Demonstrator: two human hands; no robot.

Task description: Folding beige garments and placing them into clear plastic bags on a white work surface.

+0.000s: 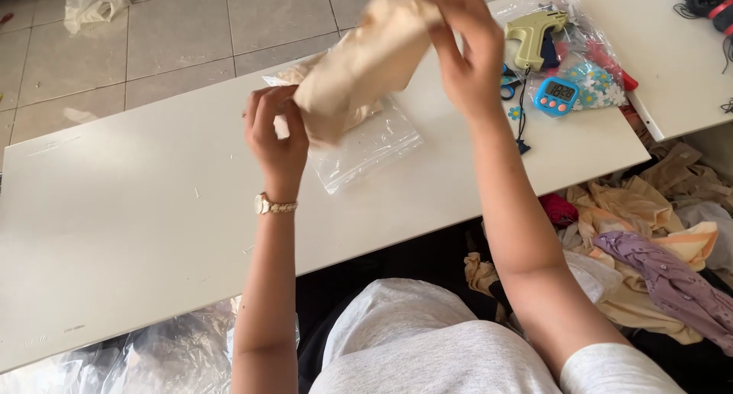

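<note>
Over white table (137,211), both hands' grips, left (276,138), right (467,54), pinch beige cloth (366,58) above clear bag (366,146).

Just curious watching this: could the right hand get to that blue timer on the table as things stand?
Probably yes, though not empty-handed. The right hand grips the beige cloth with the left hand; the blue timer lies uncovered just beside it.

Blurred by motion: beige cloth (366,62) and right hand (466,50), upper centre. Cut off at upper right edge: black cord (706,1).
</note>
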